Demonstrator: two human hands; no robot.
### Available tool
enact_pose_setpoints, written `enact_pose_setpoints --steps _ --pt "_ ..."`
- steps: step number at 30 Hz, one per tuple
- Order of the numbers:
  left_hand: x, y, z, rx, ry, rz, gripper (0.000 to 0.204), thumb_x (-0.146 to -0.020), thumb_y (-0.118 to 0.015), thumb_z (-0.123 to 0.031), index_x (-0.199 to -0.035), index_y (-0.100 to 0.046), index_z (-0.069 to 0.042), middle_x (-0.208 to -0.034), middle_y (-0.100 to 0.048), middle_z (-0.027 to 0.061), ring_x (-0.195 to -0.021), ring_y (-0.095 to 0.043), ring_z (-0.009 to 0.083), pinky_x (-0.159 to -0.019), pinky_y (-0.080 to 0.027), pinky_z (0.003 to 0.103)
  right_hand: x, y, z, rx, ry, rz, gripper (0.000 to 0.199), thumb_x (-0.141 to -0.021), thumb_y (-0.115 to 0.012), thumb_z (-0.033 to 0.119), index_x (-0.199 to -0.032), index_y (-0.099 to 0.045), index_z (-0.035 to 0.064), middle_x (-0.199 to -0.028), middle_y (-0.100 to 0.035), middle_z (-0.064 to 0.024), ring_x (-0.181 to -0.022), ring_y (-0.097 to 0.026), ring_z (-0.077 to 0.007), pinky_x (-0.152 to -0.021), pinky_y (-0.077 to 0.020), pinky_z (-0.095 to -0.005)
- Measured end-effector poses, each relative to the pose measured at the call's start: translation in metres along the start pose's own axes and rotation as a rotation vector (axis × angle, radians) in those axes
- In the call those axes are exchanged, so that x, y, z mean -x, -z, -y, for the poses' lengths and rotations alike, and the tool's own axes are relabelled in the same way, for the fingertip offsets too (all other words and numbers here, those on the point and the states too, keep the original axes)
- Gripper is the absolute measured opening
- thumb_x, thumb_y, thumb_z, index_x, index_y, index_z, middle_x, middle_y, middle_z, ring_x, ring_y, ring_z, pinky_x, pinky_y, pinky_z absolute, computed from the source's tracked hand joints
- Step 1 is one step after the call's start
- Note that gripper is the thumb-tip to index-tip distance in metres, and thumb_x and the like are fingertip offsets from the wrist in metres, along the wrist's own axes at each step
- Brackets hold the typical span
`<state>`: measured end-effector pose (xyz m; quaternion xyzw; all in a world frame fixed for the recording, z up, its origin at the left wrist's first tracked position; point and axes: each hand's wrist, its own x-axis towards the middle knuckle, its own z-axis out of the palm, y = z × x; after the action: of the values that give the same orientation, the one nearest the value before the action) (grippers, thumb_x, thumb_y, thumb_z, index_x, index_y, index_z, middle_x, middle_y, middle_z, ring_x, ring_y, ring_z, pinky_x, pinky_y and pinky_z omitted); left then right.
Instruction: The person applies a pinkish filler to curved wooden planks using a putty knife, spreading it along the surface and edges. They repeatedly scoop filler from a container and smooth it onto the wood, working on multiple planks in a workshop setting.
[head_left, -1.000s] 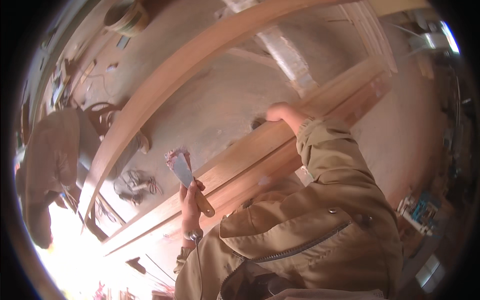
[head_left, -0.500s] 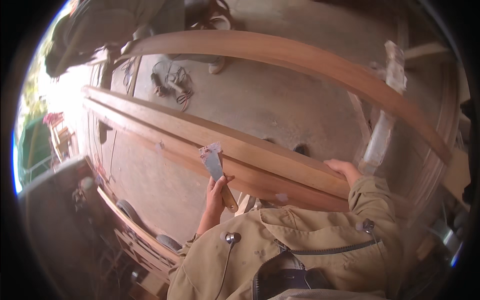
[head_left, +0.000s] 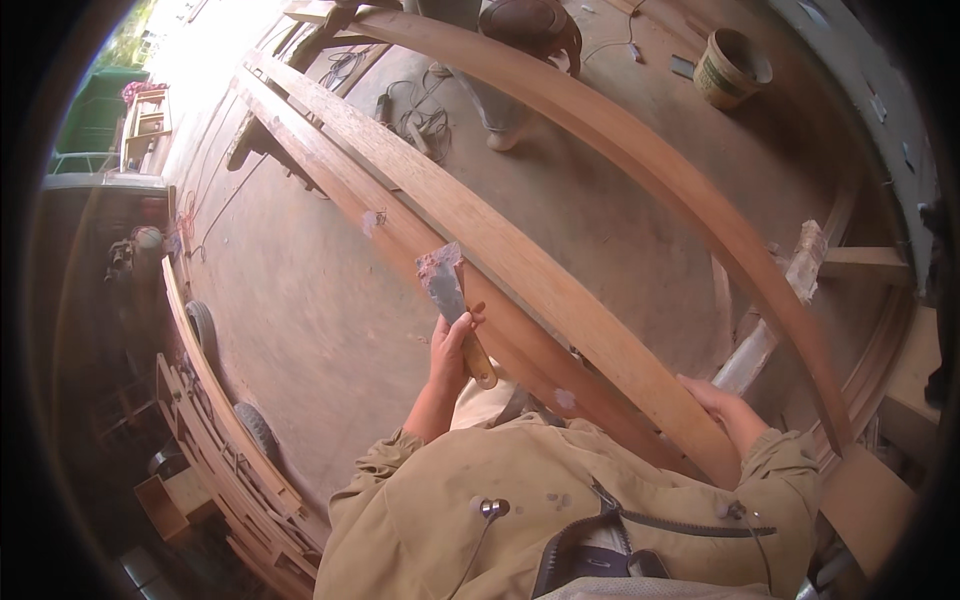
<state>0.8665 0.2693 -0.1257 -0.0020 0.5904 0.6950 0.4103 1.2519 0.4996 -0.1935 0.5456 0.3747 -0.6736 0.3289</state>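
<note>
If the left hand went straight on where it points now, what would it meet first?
Probably the darker, patched wooden beam, though the left hand may pass above it; depth is unclear.

Daylight's blown out approx. 10–11 o'clock, washing out the boards' (head_left: pixel 480 230) far ends tbh. 8–9 is murky, floor (head_left: pixel 320 300) looks hazy pink. Fisheye bends edges, black vignette, soft detail.

A left plank (head_left: pixel 400 236) and a right plank (head_left: pixel 500 252) run side by side, far left to near right. The scraper (head_left: pixel 444 290) sits in the left grip (head_left: pixel 452 345); the right grip (head_left: pixel 715 400) is at the right plank's near end. Corded tools (head_left: pixel 425 133) lie on the floor (head_left: pixel 280 320) before a third plank (head_left: pixel 640 165), a bucket (head_left: pixel 722 82) behind it.
</note>
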Motion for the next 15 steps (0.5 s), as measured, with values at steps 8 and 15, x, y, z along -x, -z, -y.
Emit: enact_pose_setpoints --steps 8,15 --pt "-0.004 0.009 -0.035 0.124 -0.160 0.026 0.023 -0.087 -0.053 -0.019 -0.106 -0.049 -0.007 -0.093 -0.056 0.0033 -0.101 -0.047 0.0140 -0.091 -0.035 0.031 0.063 -0.081 -0.017 -0.123 -0.057 0.016 0.057 -0.094 -0.034 0.044 -0.126 -0.046 -0.0011 -0.124 -0.051 -0.0161 -0.112 -0.051 -0.0227 -0.093 -0.0399 -0.0337" --pt "-0.005 0.016 -0.064 0.113 -0.096 0.059 0.017 -0.087 -0.053 -0.019 -0.100 -0.050 -0.009 -0.090 -0.055 0.0020 -0.091 -0.049 0.0125 -0.088 -0.037 0.031 0.080 -0.111 -0.035 -0.192 -0.021 0.038 0.055 -0.094 -0.036 0.044 -0.125 -0.047 0.0001 -0.121 -0.054 -0.0137 -0.106 -0.054 -0.0195 -0.087 -0.0437 -0.0320"
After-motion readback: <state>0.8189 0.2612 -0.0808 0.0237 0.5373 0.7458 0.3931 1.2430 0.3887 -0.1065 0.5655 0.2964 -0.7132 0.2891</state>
